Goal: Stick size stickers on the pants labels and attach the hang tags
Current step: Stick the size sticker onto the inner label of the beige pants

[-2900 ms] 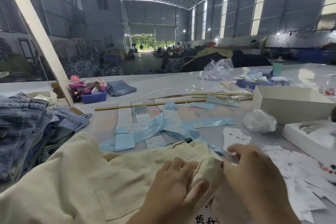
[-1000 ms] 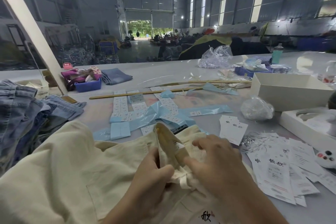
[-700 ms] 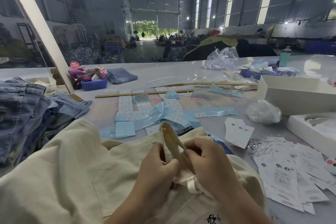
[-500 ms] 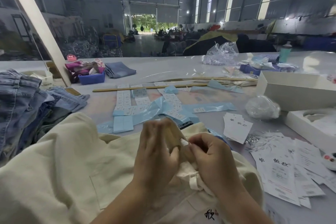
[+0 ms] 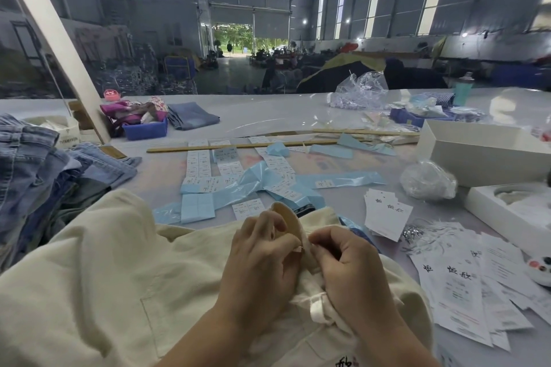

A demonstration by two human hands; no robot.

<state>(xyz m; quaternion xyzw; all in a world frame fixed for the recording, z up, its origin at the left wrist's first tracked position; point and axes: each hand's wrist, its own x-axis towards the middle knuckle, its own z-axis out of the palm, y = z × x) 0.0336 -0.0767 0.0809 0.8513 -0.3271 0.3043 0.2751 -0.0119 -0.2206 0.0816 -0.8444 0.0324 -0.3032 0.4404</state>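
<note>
From the head view we see the left hand (image 5: 262, 259) and right hand (image 5: 348, 265) both pinching the raised waistband of the cream pants (image 5: 104, 277) lying nearest us on the table (image 5: 268, 110). Our fingers hide the label. Hang tags (image 5: 465, 286) lie right; sticker sheets (image 5: 226, 170) beyond; their print is unreadable.

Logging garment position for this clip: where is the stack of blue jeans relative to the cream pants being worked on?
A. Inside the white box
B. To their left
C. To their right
B: the stack of blue jeans lies at the left table edge, left of the cream pants both hands hold.
</note>
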